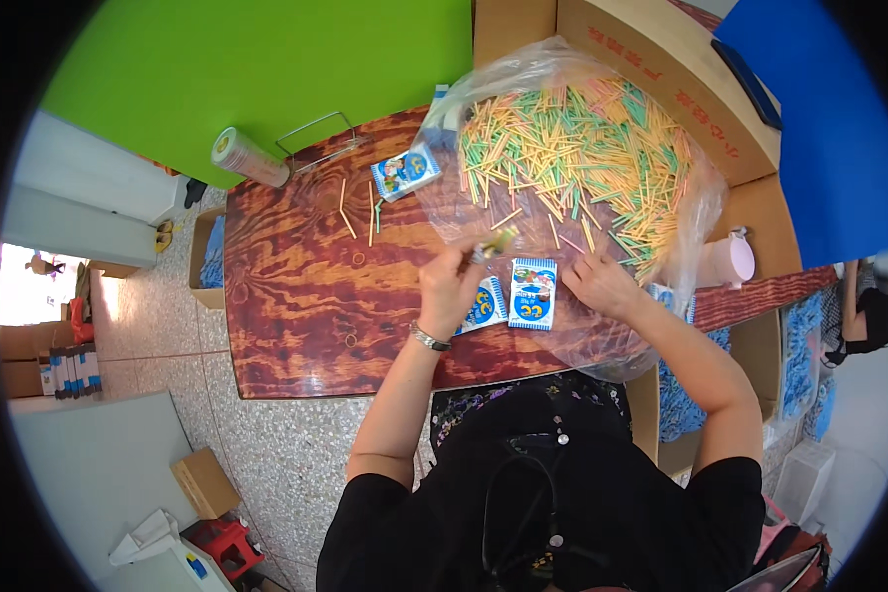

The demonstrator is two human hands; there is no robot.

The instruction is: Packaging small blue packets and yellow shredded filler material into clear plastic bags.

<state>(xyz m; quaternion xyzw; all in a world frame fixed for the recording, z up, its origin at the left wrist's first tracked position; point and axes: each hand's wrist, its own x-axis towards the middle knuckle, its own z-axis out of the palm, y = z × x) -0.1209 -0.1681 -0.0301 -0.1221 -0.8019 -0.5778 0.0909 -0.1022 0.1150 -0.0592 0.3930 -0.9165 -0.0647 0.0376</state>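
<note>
Ur L hand [446,286] is pinching a blurry yellow-green bundle [500,243]; flat blue-white rectangular packet [533,294] btwn ur hands. R hand [602,284] curled, thin yellow/green/pink straws [582,148] piled just beyond it, can't tell if it's gripping any.

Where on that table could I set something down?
The table looks barest at left front, between its left edge and the left hand, apart from two small rings. A thin strip shows in front of the near packets. It's crowded at back right, with the straw heap and plastic bag.
</note>
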